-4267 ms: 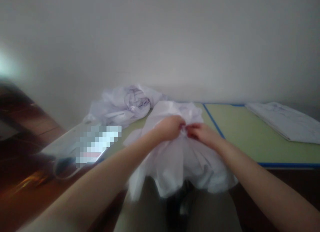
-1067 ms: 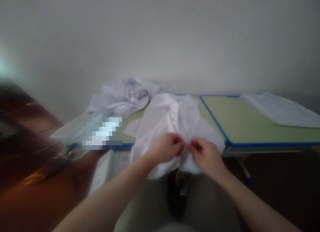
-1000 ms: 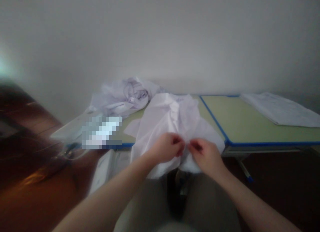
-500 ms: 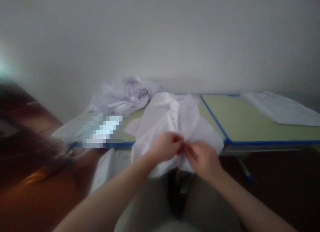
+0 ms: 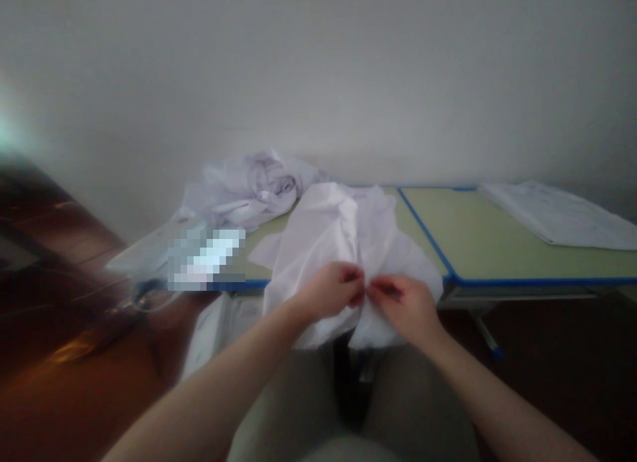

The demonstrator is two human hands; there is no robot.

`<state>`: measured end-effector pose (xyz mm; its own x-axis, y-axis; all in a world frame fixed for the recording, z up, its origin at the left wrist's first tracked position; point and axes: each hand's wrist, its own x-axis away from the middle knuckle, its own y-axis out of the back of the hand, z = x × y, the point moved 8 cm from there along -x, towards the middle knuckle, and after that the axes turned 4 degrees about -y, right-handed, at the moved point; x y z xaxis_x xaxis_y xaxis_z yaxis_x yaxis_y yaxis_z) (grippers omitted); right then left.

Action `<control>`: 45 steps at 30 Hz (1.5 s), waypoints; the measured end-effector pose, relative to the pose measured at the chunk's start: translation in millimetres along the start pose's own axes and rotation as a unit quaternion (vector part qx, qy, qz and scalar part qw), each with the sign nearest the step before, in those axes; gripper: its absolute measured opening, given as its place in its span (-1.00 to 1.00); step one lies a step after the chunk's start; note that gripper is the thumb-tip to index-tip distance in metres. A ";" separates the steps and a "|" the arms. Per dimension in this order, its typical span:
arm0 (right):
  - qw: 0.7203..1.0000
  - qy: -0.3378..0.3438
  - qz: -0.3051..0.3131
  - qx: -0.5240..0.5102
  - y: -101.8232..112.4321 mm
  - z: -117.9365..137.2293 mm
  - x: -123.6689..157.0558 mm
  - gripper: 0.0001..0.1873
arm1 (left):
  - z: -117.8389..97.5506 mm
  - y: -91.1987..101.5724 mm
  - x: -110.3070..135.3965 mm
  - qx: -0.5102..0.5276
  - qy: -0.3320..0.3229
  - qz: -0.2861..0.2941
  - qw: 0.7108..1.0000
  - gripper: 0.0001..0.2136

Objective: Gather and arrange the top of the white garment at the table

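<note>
A white garment [image 5: 343,239] lies over the front edge of a green table [image 5: 462,239] with a blue rim and hangs down toward my lap. My left hand [image 5: 331,293] and my right hand [image 5: 403,306] meet at its lower middle. Both are closed in a pinch on the garment's front edges, fingertips almost touching. What sits between the fingertips is too small to make out.
A crumpled pile of white cloth [image 5: 251,190] lies at the table's back left. A flat white folded piece [image 5: 560,213] rests at the far right. A blurred pale object [image 5: 204,259] sits at the left front edge. My knees [image 5: 348,395] are below.
Since 4.3 s ago my hands have moved down the garment from its upper part to its lower edge. In the last second they pressed together, then parted slightly.
</note>
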<state>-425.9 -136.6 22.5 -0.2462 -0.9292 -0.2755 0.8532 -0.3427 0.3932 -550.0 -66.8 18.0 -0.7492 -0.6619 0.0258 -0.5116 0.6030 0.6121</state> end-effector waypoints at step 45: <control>0.979 -0.137 0.102 -0.112 -9.1 -9.9 -8.7 -0.71 | -25.3 7.8 4.0 -0.030 -0.073 -0.047 0.996 -0.81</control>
<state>-427.0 -124.0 12.6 -0.1490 -0.9877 0.0471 0.9693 -0.1365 0.2044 -546.4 -76.0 42.9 -0.7544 -0.6397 -0.1471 -0.5601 0.5105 0.6525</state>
